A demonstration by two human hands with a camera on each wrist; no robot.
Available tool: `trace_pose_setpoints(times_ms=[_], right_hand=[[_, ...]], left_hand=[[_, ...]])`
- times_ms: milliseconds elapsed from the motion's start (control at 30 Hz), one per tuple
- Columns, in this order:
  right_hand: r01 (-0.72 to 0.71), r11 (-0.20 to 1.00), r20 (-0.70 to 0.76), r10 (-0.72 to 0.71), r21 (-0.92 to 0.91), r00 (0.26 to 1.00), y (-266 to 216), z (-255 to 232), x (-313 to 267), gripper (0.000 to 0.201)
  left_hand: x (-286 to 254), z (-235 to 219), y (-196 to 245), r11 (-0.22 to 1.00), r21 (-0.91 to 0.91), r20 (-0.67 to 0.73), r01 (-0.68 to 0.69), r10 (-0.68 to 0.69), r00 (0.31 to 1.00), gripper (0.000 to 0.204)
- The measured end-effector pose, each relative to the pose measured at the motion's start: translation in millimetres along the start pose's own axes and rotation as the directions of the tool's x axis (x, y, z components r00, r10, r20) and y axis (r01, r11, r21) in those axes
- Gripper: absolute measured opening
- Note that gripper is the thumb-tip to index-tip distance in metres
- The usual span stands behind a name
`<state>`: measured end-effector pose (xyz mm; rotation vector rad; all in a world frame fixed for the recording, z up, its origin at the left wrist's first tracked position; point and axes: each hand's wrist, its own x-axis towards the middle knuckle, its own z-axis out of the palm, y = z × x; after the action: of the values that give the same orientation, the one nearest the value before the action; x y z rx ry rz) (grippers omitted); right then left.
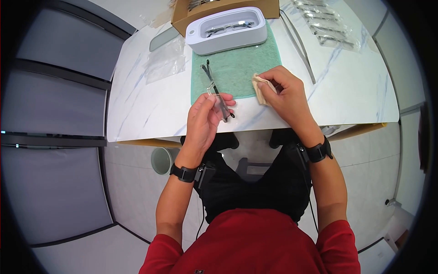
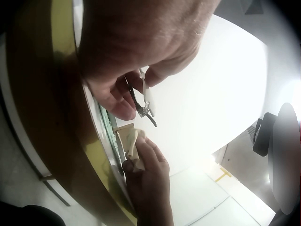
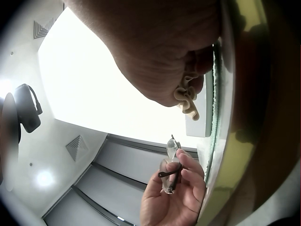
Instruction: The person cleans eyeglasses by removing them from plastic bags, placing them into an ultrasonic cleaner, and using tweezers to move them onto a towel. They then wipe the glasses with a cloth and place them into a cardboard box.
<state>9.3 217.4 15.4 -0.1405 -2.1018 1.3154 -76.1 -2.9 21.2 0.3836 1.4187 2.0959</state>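
A pair of clear-lensed eyeglasses [image 1: 221, 107] with dark folded temples is pinched between the thumb and fingers of my left hand [image 1: 204, 119], above the table's front edge. In the right wrist view the eyeglasses [image 3: 171, 175] stand up out of the left palm. My right hand [image 1: 288, 98] grips a crumpled beige cloth [image 1: 261, 89] over the front right corner of the green towel [image 1: 242, 73]. The cloth [image 2: 133, 143] bunches between thumb and fingers in the left wrist view. A gap separates the cloth from the eyeglasses.
A white cleaner tub [image 1: 226, 34] holding another pair of glasses [image 1: 230, 28] stands on the towel's back. Behind it is a cardboard box [image 1: 269, 8]. Clear bags [image 1: 165, 61] and a grey case [image 1: 164, 39] lie left; long metal tweezers [image 1: 299, 45] and bagged glasses [image 1: 326, 23] lie right.
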Motion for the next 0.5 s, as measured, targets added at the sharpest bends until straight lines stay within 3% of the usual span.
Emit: trace_pose_setpoints(times_ms=[500], right_hand=[[-0.037, 0.999, 0.009, 0.038, -0.011, 0.999, -0.2, 2.6, 0.3, 0.013]], left_hand=[[-0.7, 0.5, 2.0, 1.0, -0.024, 0.001, 0.003, -0.003, 1.0, 0.021]])
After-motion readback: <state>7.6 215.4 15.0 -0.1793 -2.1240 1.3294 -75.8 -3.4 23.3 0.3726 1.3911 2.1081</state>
